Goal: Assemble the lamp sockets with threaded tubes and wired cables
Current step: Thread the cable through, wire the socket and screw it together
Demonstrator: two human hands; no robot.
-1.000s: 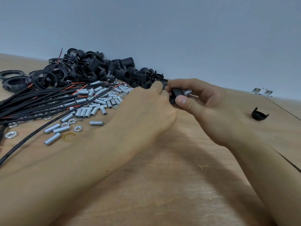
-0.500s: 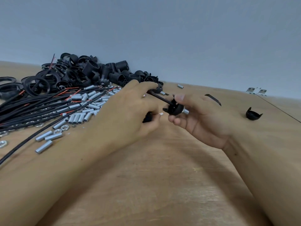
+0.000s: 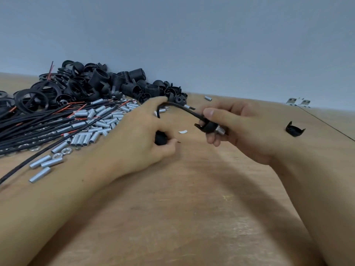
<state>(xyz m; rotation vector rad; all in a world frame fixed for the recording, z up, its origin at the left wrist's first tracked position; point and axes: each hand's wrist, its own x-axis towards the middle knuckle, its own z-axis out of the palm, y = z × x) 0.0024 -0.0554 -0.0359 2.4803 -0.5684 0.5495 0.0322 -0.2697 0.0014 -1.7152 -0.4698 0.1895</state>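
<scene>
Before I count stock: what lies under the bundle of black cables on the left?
Under the black cables lie silver threaded tubes and some nuts on the wooden table. Anything beneath the thickest part of the bundle is covered.

Plain pale blue-grey wall (image 3: 211,39) behind light wooden table (image 3: 192,217); soft even light.

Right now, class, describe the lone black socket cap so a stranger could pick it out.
Start at the wooden table and go right of the right hand. The black socket cap lies there alone, prongs up, far from the heap of black socket parts at the left.
</scene>
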